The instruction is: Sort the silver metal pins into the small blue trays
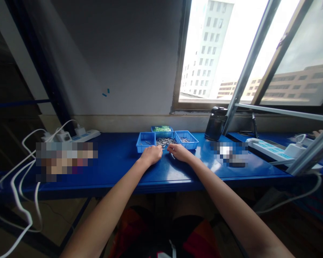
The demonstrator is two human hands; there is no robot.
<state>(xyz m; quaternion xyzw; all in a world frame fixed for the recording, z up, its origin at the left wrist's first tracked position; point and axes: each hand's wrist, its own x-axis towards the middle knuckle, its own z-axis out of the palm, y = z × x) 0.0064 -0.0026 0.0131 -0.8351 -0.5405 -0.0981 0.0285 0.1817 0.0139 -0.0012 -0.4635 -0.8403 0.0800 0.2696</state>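
A pile of small shiny metal pieces (165, 142), slim like screws or pins, lies on the blue table between two blue trays. At its near left edge is my left hand (151, 155), closed with the fingertips pinched together. My right hand (179, 152) is closed at the near right edge, its fingers curled inward. Anything between the fingertips is too small to make out. The left blue tray (146, 135) and the right blue tray (193, 144) each hold some metal pieces. Behind the pile stands a third blue tray (153, 133) with green-tinted packets (162, 129).
A black bottle or jug (214, 123) stands at the back right beside a metal post (233, 111). Power strips lie left (86, 136) and right (270, 149), with white cables (14, 182) trailing off the left end. Two blurred patches cover items on the blue table (115, 168).
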